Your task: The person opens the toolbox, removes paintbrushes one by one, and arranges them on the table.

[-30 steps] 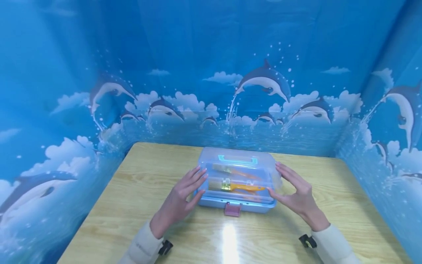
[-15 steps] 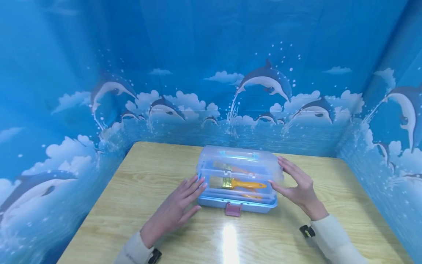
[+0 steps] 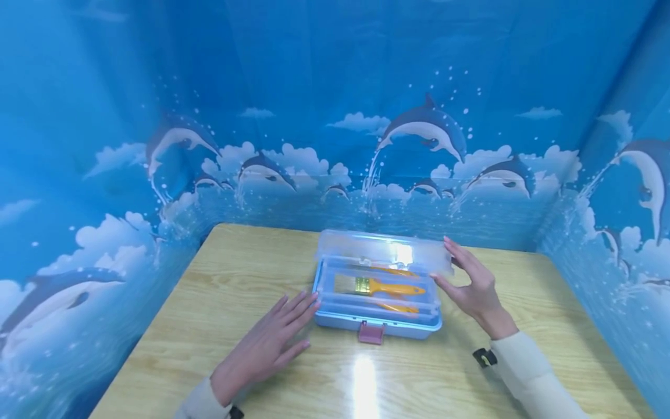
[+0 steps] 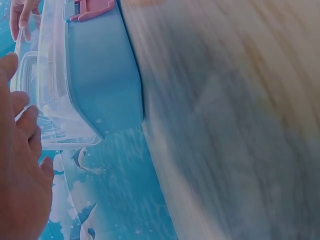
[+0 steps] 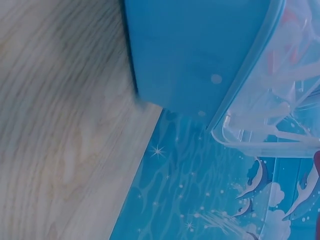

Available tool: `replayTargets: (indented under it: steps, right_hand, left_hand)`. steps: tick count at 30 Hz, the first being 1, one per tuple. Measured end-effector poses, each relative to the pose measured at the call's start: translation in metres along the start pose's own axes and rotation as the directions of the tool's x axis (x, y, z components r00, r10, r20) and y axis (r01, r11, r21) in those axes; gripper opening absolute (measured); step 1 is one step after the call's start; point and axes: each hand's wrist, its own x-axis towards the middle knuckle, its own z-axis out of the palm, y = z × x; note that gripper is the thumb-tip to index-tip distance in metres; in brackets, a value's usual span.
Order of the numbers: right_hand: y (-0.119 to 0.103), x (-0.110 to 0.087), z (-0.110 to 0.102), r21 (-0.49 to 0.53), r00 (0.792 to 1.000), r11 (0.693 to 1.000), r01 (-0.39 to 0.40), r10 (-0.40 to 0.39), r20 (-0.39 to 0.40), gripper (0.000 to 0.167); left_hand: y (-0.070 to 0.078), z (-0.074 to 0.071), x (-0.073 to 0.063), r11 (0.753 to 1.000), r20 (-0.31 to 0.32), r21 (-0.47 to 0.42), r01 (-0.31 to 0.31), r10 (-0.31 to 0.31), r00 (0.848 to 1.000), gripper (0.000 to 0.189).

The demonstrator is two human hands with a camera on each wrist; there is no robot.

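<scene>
A light-blue plastic case point(image 3: 335, 321) sits on the table with its clear lid point(image 3: 350, 244) swung up toward the back. Inside, a clear tray holds a paintbrush point(image 3: 395, 288) with an orange handle and gold ferrule; other orange handles show in front of and behind it. My right hand point(image 3: 473, 291) pinches the right end of the lid between thumb and fingers. Straight-fingered, my left hand point(image 3: 267, 346) hovers by the case's left side, holding nothing. In the left wrist view, the left hand point(image 4: 22, 170) is beside the lid, with the right hand point(image 4: 22, 17) at the lid's far end.
A pink latch point(image 3: 370, 333) hangs down at the case's front. The wooden table point(image 3: 251, 262) meets a blue dolphin-print curtain point(image 3: 293, 116) at its back and sides. A bright reflection lies on the tabletop in front of the case.
The lid has swung farther up and back with my right hand at its right end, uncovering the tray. My left hand has drawn away from the case, down and left.
</scene>
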Motion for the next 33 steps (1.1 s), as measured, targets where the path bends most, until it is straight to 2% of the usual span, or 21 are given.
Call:
replayTargets:
  steps: [6,14,27,33]
  right_hand:
    - [0.006,0.003,0.004,0.039,0.996,0.996,-0.081,0.082,-0.02,0.073]
    - [0.011,0.005,0.008,0.051,0.993,0.992,-0.114,0.115,-0.029,0.073]
    - [0.017,0.014,0.004,0.067,0.988,0.986,-0.151,0.149,0.036,0.065]
    - [0.023,0.021,0.003,0.093,0.987,0.983,-0.156,0.153,0.042,0.062]
  left_hand:
    - [0.0,-0.001,-0.004,1.0,0.026,-0.002,0.017,-0.016,1.0,0.07]
    - [0.0,0.002,-0.006,0.999,0.082,-0.026,0.046,-0.043,0.996,0.065]
    - [-0.003,0.005,-0.004,1.0,0.057,-0.009,-0.009,0.01,0.998,0.058]
    - [-0.004,0.005,-0.003,1.0,0.043,-0.014,-0.028,0.029,0.999,0.057]
